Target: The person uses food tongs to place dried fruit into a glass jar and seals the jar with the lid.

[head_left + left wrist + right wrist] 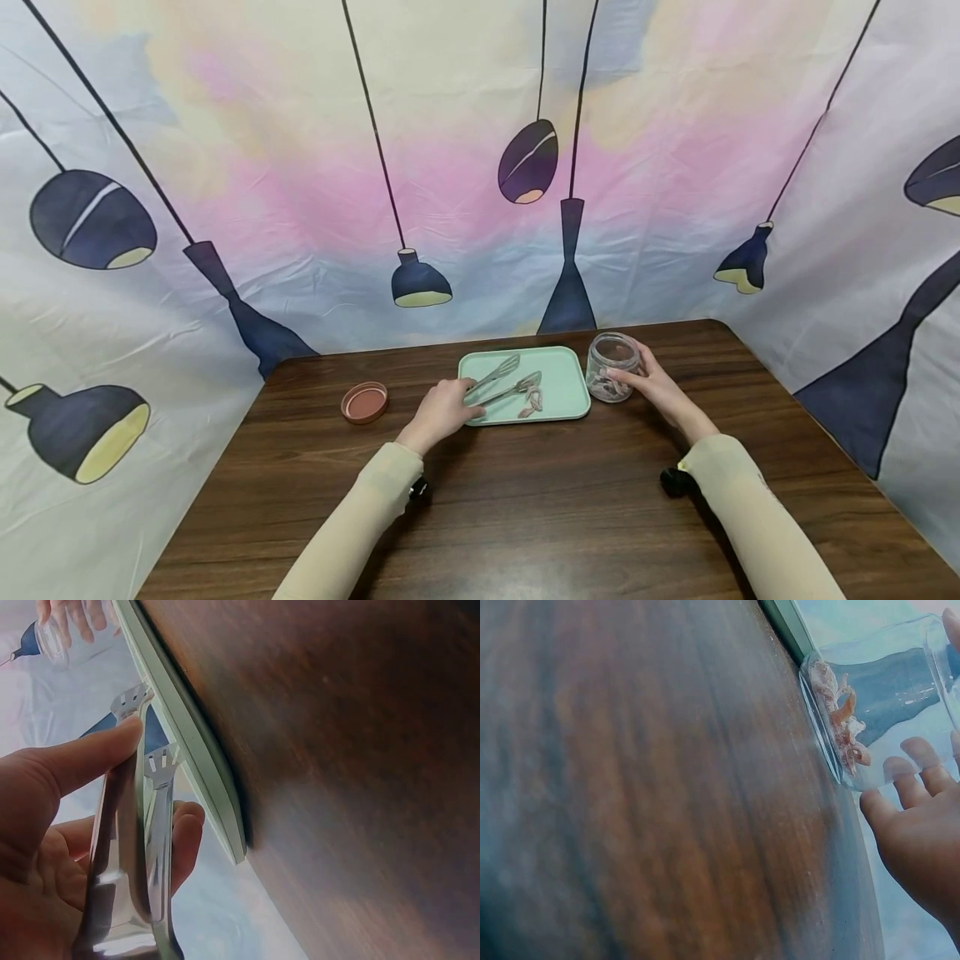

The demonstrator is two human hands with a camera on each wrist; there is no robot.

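Observation:
My left hand (442, 410) is at the near left corner of a pale green tray (561, 385). It grips metal tongs (124, 877) between thumb and fingers, the two slotted tips spread apart over the tray. Near those tips, several pinkish-brown dried pieces (533, 402) lie on the tray. My right hand (663, 392) holds an uncovered glass jar (611, 362) from its right side, thumb in front and fingers behind. The jar stands upright beside the tray's right edge. More dried pieces (844, 720) lie at its bottom.
A reddish-brown round lid (365, 402) lies on the dark wooden table (525, 508), left of the tray. Behind the table hangs a cloth backdrop (300, 183) printed with lamps.

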